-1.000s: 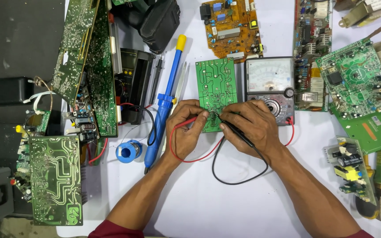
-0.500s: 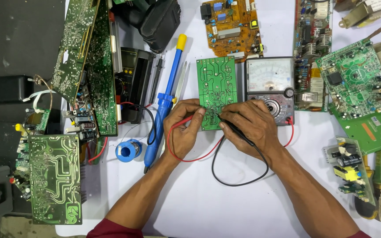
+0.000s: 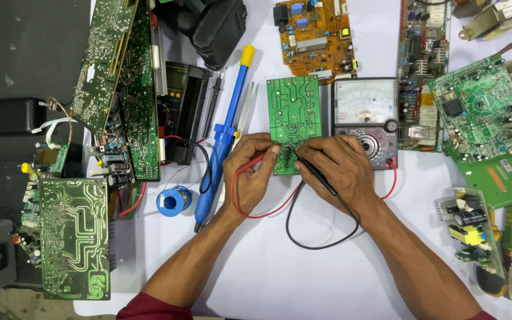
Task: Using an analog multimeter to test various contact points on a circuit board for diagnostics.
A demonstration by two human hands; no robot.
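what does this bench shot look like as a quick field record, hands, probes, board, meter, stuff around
left hand: holds the red probe tip on the small green board
right hand: holds the black probe tip on the same board
meter: analog multimeter right of the board, red and black leads running to it
left of hands: blue desoldering pump, solder spool
above: orange circuit board
surface: white table

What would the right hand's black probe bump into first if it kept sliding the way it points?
The right hand aims its black probe up-left, tip already on the green board. Going on, it would likely meet the left hand's fingers, beside the tip.
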